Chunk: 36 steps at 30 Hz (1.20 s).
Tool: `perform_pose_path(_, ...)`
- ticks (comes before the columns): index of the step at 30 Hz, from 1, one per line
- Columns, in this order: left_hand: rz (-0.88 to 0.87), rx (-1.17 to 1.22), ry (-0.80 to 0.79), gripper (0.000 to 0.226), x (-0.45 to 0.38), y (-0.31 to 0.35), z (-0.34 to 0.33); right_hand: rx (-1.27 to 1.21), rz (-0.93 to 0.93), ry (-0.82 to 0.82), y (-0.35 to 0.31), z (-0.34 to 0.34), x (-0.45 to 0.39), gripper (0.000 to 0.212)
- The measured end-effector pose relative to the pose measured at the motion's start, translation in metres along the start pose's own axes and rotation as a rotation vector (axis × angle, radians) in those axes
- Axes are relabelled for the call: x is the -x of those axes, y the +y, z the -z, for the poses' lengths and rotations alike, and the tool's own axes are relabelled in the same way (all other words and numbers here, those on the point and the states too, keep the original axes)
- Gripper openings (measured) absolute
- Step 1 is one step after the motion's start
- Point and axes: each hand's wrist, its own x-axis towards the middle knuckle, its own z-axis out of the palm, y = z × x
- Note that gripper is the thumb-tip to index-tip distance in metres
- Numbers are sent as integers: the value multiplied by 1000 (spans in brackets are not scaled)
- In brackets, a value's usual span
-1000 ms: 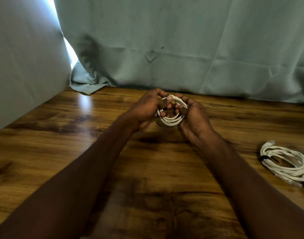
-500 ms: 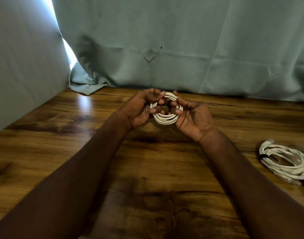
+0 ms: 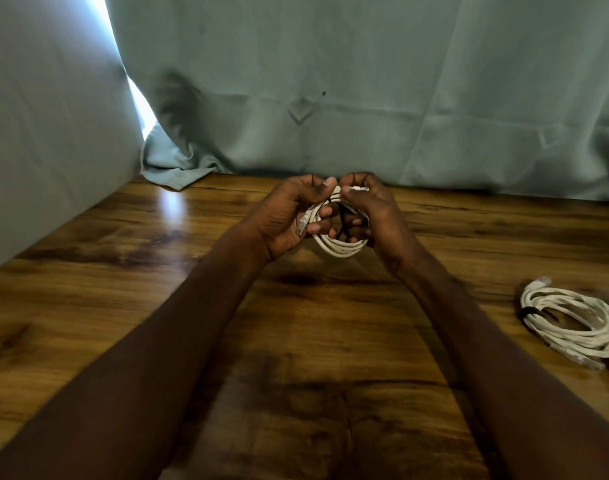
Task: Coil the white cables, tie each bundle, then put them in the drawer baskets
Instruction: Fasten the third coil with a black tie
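A pale green fabric curtain [image 3: 365, 81] hangs behind a glossy dark-grained wooden tabletop [image 3: 296, 341]; no drawer or basket is in view. At about twelve o'clock on the wood, held clear of the surface, is a small coil of white cable [image 3: 339, 245]. The left hand [image 3: 289, 216] curls round its nine o'clock side, one plug end lying against the palm and pointing down towards seven o'clock. The right hand [image 3: 372, 216] curls round the three o'clock side, thumb and forefinger pinching the other plug end [image 3: 358, 188], which points roughly to three o'clock. The loop faces the camera, about as wide as tall. A thin dark strand crosses its middle, probably the tie. The step in hand looks like tying; next calls for cinching the turns without letting them spring apart. At four o'clock lies a larger white cable bundle with a black band [image 3: 573, 322], long axis running ten to four.
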Motion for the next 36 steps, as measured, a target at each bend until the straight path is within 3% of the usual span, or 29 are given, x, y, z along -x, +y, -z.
perform_pose_path(7, 67, -148, -49, 31, -2, 1, 2, -104, -2, 151, 8, -3, 0, 11)
perform_pose_path(13, 168, -399, 85, 29, -7, 1, 4, -42, 48, 277, 16, -8, 2, 19)
perform_pose_path(18, 233, -377, 51, 34, 0, 4, 1, -79, 47, 318, 17, -11, 1, 18)
perform_pose_path(25, 333, -163, 21, 42, 1, 1, -5, -71, 39, 337, 23, -6, -1, 20)
perform_pose_path(27, 368, -139, 24, 34, -1, 1, -3, 58, 107, 330, 26, -4, -2, 18)
perform_pose_path(30, 400, -169, 77, 27, -1, 3, -1, 518, 342, 313, 31, 2, -3, 10)
perform_pose_path(33, 418, -163, 144, 23, -3, 5, 3, 891, 538, 316, 26, 6, -1, 22)
perform_pose_path(36, 423, -139, 192, 24, -3, 6, 6, 988, 610, 236, 18, 8, 4, 26)
